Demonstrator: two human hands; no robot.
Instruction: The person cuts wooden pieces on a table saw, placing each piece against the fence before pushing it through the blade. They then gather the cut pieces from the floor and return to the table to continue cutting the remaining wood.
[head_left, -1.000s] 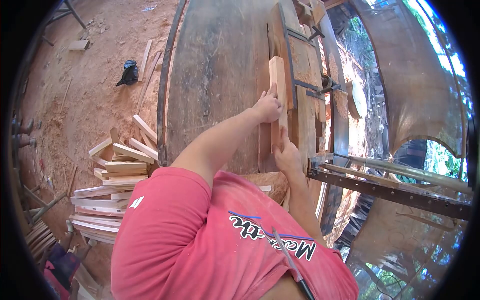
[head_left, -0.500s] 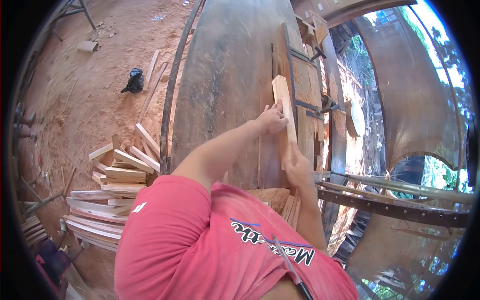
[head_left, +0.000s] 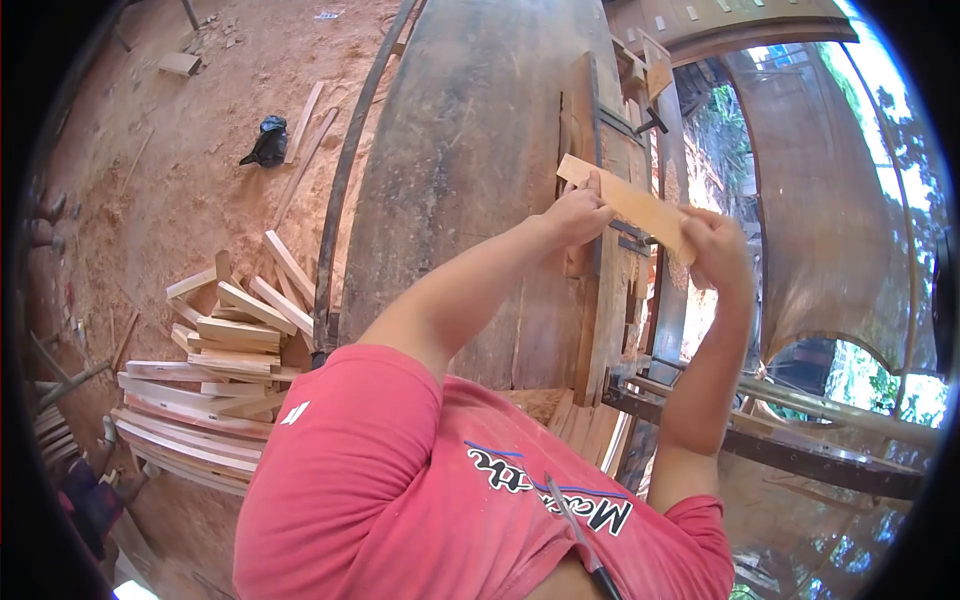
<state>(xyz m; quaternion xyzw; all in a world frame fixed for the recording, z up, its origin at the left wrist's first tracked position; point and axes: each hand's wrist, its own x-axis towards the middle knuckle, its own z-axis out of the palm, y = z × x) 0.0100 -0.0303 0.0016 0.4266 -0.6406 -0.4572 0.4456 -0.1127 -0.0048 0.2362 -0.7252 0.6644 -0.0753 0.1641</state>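
A short pale wooden board (head_left: 635,208) is held between my two hands, slanting down to the right above the right edge of the worn metal table (head_left: 440,150). My left hand (head_left: 580,213) grips its upper left end, with fingers over the near edge. At the lower right end, my right hand (head_left: 715,245) is closed round the board. Beneath it runs a wooden fence (head_left: 583,130) beside a dark metal frame with clamps.
Stacked wood pieces (head_left: 235,340) lie on the dirt floor at the left, with a black plastic bag (head_left: 268,143) beyond. A metal beam (head_left: 800,450) crosses at the right. Part of another person (head_left: 92,505) shows at the lower left.
The board has turned from nearly upright in view to a rightward slant, its broad face now showing. My right hand has moved up and right; my left hand has shifted slightly up and right.
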